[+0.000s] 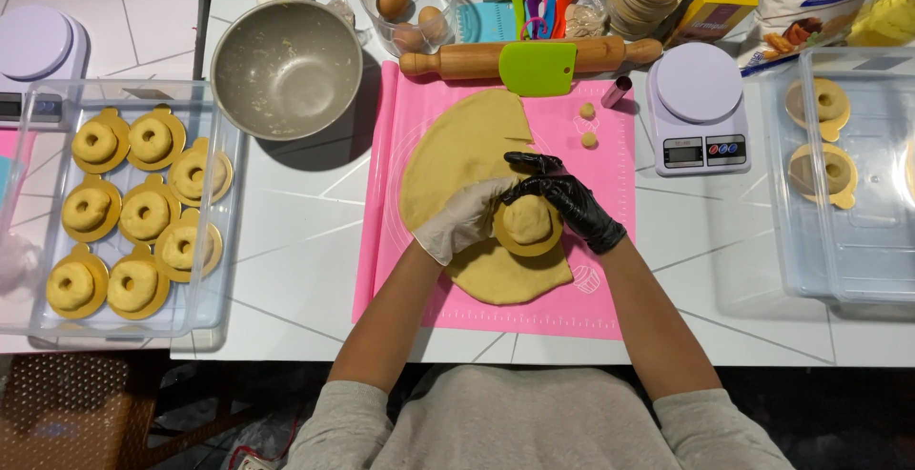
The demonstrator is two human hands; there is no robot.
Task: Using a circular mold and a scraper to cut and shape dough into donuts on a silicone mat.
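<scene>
Over the middle of the pink silicone mat, your two hands meet on one round yellow card disc carrying a small cut piece of dough. Your left hand, in a pale glove, is curled around the disc's left edge and seems to steady it from beneath, probably so the soft piece keeps its shape. Your right hand, in a black glove, bends over the top and right side, its fingers partly closed and touching the dough, as if shaping or centring it. The disc sits above the lower part of the rolled-out sheet of pale dough, which lies flat on the mat and has a curved bite cut from its right side.

Two tiny dough balls lie near a small metal cylinder cutter, well apart from your hands. At the mat's far edge rest a wooden rolling pin and a green plastic scraper, within reach yet clear of the dough. On your left, a clear plastic tub holds ring-shaped pieces on matching discs in neat rows; a second tub on your right holds two more. A white kitchen scale and a steel mixing bowl stand on the white bench.
</scene>
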